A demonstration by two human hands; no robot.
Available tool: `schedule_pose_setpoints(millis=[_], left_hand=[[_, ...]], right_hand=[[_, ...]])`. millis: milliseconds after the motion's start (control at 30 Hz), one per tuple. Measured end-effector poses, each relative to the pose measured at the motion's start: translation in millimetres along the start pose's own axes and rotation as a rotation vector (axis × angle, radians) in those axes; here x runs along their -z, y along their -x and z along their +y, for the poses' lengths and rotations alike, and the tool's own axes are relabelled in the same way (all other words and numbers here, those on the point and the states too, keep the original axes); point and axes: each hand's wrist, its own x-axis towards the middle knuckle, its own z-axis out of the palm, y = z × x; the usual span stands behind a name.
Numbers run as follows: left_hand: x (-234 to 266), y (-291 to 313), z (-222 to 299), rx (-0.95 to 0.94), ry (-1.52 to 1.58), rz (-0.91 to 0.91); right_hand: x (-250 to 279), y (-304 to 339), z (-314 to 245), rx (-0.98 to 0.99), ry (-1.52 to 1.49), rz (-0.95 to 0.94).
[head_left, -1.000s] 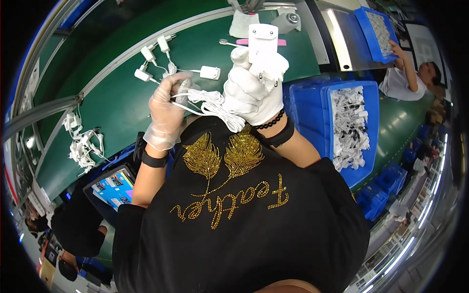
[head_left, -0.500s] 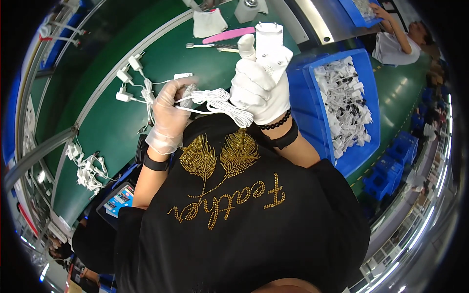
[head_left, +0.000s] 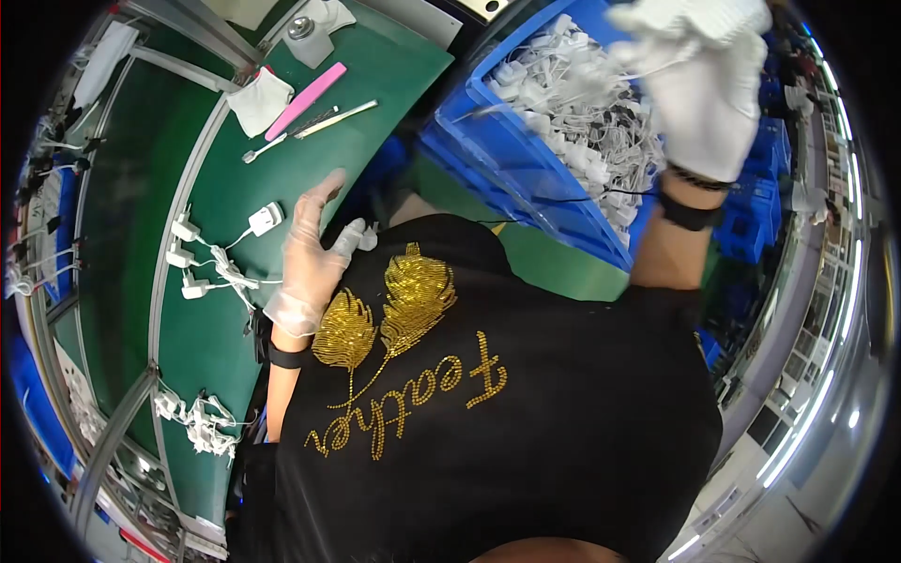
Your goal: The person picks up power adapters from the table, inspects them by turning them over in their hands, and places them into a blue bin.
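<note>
My left hand (head_left: 313,249), in a thin translucent glove, hovers by the bench edge with thumb and fingers apart and nothing between them. Nearby on the bench lie several white plug chargers (head_left: 267,219) with bundled cables. My right hand (head_left: 709,108), in a white cloth glove, is stretched out over the far right side of a blue bin (head_left: 535,174). Motion blurs its fingers, so whether they hold anything cannot be made out. White chargers and tangled cables (head_left: 587,141) fill the bin.
On the green bench (head_left: 375,70) lie a pink strip (head_left: 306,101), a toothbrush (head_left: 265,147), a thin stick (head_left: 336,119) and a white cloth (head_left: 260,101). A metal-topped dispenser (head_left: 308,43) stands farther back. More chargers (head_left: 202,422) lie near left. Blue crates (head_left: 746,220) stand right.
My right hand has swung from the bench to over the bin, carrying the charger out of clear sight. My left hand no longer touches the cable. The view has turned right.
</note>
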Motion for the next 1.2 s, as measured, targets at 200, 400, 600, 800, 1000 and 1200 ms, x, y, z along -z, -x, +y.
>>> schedule_pose_setpoints(millis=[200,400,600,800,1000,1200], left_hand=[[-4,5,-16,0.290,0.027,-0.070],[15,37,-52,0.404,-0.083,0.046],[88,57,-109,0.623,-0.275,0.610],[181,19,-175,0.669,-0.447,0.722],[185,-50,-192,0.937,-0.731,0.139],[208,-29,-198,0.440,0.058,0.696]], right_hand=[[123,-24,-63,-0.045,1.496,-0.107],[284,53,13,-0.449,1.881,-0.079],[261,85,59,-0.321,2.199,-0.434],[72,34,189,-0.213,1.218,-0.331],[-46,52,360,-0.162,1.498,-1.015],[-46,47,432,0.180,1.576,-1.271]])
